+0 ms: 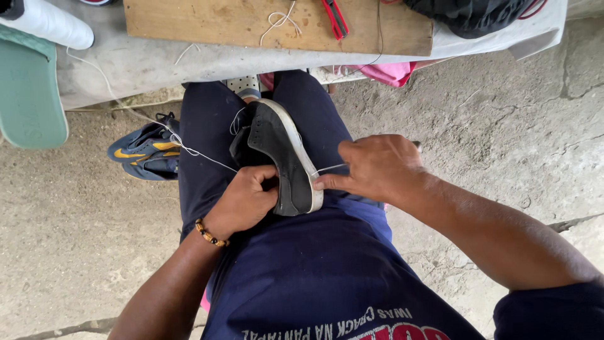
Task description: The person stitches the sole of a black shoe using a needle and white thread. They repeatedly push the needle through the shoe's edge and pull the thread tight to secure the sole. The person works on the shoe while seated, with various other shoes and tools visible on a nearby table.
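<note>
Pinching white thread [330, 169] w/ right hand [376, 169], fingers closed on it, pulling it taut off shoe [284, 154] sole edge. Left hand [242, 200] is clamping shoe's upper, fingers curled shut, steadying it on lap between thighs so stitch stays tight. Thread is running left past blue-yellow sneaker [146, 153] toward spool [47, 24]; board [277, 25] above.

Dark shoe [280, 157] with white sole lies sideways on lap, white thread [330, 168] taut.
</note>
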